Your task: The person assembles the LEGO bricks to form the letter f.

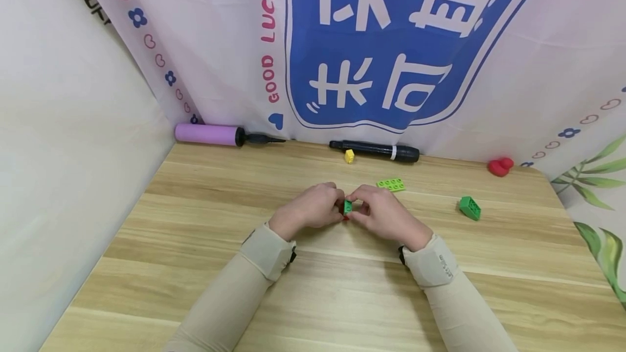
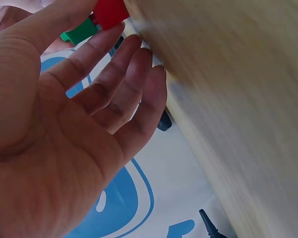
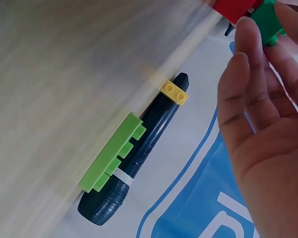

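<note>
In the head view, both hands meet over the middle of the table around a small green toy brick point(image 1: 348, 207) with a red brick point(image 1: 346, 218) under it. My left hand point(image 1: 315, 206) pinches the red brick point(image 2: 111, 14) near the tabletop; its thumb and index finger lie along its side, other fingers loosely bent. My right hand point(image 1: 383, 212) has the green brick point(image 3: 266, 24) between thumb and fingertips. Seen from the right wrist, the green brick stands against the red brick point(image 3: 233, 10), with a narrow gap showing between them. Fingers partly cover both bricks.
A lime-green brick plate point(image 1: 397, 184) lies just beyond the right hand. Farther back are a yellow brick point(image 1: 349, 156), a black microphone-shaped object point(image 1: 374, 149) and a purple pump point(image 1: 207, 134). Another green brick point(image 1: 470, 208) and a red rubber duck point(image 1: 501, 167) are at right.
</note>
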`<state>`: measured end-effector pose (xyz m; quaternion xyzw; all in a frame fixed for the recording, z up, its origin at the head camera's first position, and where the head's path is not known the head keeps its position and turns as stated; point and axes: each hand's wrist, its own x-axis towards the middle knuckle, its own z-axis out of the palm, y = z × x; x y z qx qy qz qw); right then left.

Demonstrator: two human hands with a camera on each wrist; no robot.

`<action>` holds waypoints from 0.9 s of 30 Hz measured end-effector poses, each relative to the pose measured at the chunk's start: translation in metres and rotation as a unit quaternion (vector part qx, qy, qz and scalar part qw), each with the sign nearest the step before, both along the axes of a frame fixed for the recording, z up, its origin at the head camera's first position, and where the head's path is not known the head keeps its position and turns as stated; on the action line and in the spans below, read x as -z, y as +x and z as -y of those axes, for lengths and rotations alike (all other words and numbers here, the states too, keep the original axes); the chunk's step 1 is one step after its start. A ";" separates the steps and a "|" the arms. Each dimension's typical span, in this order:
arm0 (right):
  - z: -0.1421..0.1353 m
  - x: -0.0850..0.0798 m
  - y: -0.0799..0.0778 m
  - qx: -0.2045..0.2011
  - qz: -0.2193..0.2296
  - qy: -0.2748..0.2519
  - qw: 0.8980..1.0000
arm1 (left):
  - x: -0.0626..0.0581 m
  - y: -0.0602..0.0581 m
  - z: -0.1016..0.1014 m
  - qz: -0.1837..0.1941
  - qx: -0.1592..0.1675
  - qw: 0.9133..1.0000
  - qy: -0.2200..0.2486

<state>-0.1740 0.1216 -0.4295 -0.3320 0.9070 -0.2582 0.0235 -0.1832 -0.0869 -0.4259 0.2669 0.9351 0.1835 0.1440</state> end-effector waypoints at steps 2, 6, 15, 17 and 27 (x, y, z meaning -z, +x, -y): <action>-0.001 0.001 -0.001 0.000 -0.001 0.001 1.000 | 0.000 0.000 0.000 0.002 -0.001 1.000 0.000; -0.001 0.002 -0.001 -0.002 -0.005 0.006 1.000 | -0.001 0.001 0.000 0.007 -0.002 1.000 -0.001; 0.002 0.000 0.001 -0.006 -0.028 0.014 0.999 | -0.002 0.001 0.000 0.004 0.001 1.000 -0.003; 0.001 0.001 0.001 -0.004 -0.029 0.015 0.999 | -0.002 0.000 0.000 0.005 0.002 1.000 -0.005; 0.003 0.003 0.002 -0.006 -0.047 0.033 0.998 | 0.001 0.000 -0.001 -0.002 0.003 1.000 -0.010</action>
